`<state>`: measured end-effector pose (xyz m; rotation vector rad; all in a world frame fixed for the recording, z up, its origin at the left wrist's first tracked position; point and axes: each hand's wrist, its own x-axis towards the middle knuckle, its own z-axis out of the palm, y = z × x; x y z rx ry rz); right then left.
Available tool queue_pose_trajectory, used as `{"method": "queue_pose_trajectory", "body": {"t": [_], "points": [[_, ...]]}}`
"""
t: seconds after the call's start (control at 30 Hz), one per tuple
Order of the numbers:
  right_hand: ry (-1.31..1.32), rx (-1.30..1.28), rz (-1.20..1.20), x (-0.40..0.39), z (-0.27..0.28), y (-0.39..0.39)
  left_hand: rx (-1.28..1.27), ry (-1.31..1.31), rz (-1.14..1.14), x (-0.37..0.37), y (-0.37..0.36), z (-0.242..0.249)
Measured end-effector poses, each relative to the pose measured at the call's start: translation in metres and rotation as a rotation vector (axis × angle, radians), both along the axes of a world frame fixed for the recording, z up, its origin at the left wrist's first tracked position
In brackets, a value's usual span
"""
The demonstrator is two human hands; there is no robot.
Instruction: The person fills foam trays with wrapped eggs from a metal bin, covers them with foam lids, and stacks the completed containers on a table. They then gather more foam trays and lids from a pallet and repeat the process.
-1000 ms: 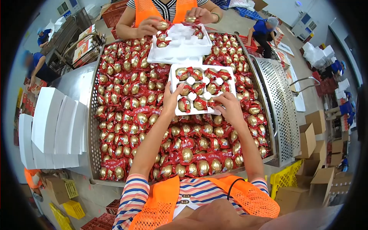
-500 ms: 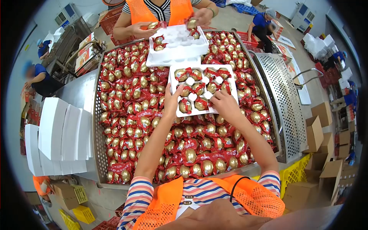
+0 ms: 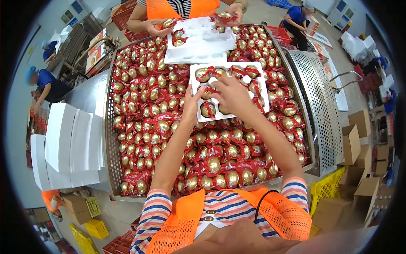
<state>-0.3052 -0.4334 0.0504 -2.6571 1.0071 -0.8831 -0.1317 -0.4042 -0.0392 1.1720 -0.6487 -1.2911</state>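
A white foam tray (image 3: pixel 265 99) holds several gold eggs in clear-and-red wrappers, each in its own hollow. My left hand (image 3: pixel 192 105) grips the tray's left side, thumb over the rim beside an egg. Across the tray's middle reaches my right hand (image 3: pixel 233 94), fingers stretched out and apart over the wrapped eggs on the left; it covers some of them. The tray rests on a wide layer of wrapped gold eggs (image 3: pixel 213 165) in a large metal bin with perforated sides (image 3: pixel 109 144).
Opposite, a person in an orange vest (image 3: pixel 203 8) holds wrapped eggs in both hands over a second foam tray (image 3: pixel 203 36). Stacked white foam pieces (image 3: pixel 61 139) stand left. A perforated metal surface (image 3: pixel 321 110) and cardboard boxes (image 3: pixel 351 144) are to the right.
My right hand has moved from the tray's lower right edge up and left over its eggs. My left hand stays on the left side. The person opposite has shifted their hand outward with an egg.
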Motion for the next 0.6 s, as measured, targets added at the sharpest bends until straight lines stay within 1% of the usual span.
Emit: {"method": "queue_pose_trajectory", "body": {"t": [0.07, 0.1, 0.2, 0.23, 0.3, 0.33, 0.37, 0.4, 0.43, 0.47, 0.5, 0.53, 0.57, 0.6], "points": [[-0.038, -0.060, 0.067, 0.022, -0.021, -0.006, -0.002, -0.075, 0.033, 0.002, -0.004, -0.012], [-0.035, -0.102, 0.035, 0.031, -0.036, -0.012, -0.008, -0.073, 0.045, 0.003, -0.006, -0.017], [0.022, -0.005, 0.040, 0.033, -0.042, -0.015, 0.004, -0.055, 0.045, -0.003, 0.001, 0.003], [-0.053, -0.017, 0.048, 0.032, -0.045, -0.012, 0.011, -0.025, 0.058, -0.006, 0.002, 0.007], [-0.160, 0.078, -0.016, 0.013, -0.042, -0.009, 0.023, 0.069, 0.055, -0.004, 0.001, 0.000], [-0.206, 0.131, -0.032, -0.001, -0.036, -0.005, 0.005, 0.047, 0.013, 0.002, -0.001, -0.008], [-0.186, 0.108, -0.134, -0.020, -0.017, 0.006, 0.017, 0.111, -0.025, 0.001, 0.001, -0.007], [-0.144, -0.034, -0.194, -0.044, -0.028, 0.002, 0.026, 0.172, -0.058, 0.002, 0.002, -0.004], [-0.043, 0.008, -0.335, -0.065, -0.020, 0.011, 0.032, 0.302, -0.088, 0.007, -0.002, -0.012], [0.047, 0.040, -0.424, -0.083, -0.017, 0.017, 0.098, 0.331, -0.113, 0.009, -0.003, -0.006], [0.140, 0.134, -0.481, -0.097, -0.013, 0.024, 0.104, 0.231, -0.086, 0.009, -0.007, -0.006], [0.118, 0.186, -0.489, -0.104, -0.017, 0.028, 0.110, 0.132, -0.066, 0.009, -0.014, -0.006], [0.062, 0.168, -0.470, -0.110, -0.029, 0.027, 0.161, 0.097, -0.086, 0.011, -0.019, -0.005], [0.004, 0.147, -0.455, -0.112, -0.037, 0.027, 0.126, 0.138, -0.092, 0.010, -0.024, 0.002]]}}
